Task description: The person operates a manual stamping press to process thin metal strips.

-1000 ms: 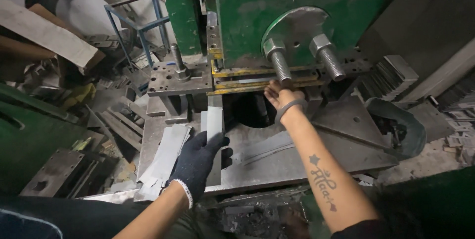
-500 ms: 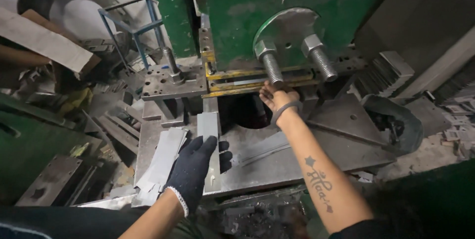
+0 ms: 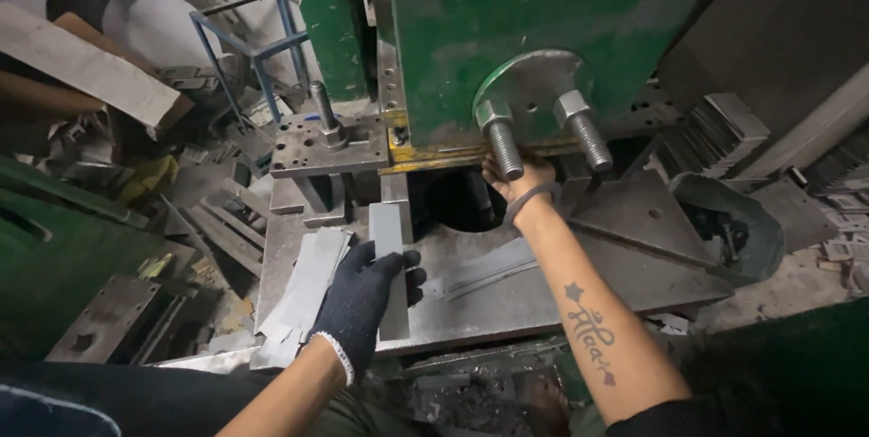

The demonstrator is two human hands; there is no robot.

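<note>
Your left hand (image 3: 362, 306) in its dark knit glove gripping a flat grey steel strip (image 3: 389, 265) lying lengthwise on the press bed's (image 3: 543, 297) front edge, loose grey strips (image 3: 303, 288) stacked just left, your bare right hand (image 3: 518, 176) reaching under the green press block (image 3: 507, 39), grip hidden, cannot tell.

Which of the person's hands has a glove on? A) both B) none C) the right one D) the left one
D: the left hand wears a dark knit glove and holds a flat metal strip, while the right hand is bare, reaching under the green press.
</note>
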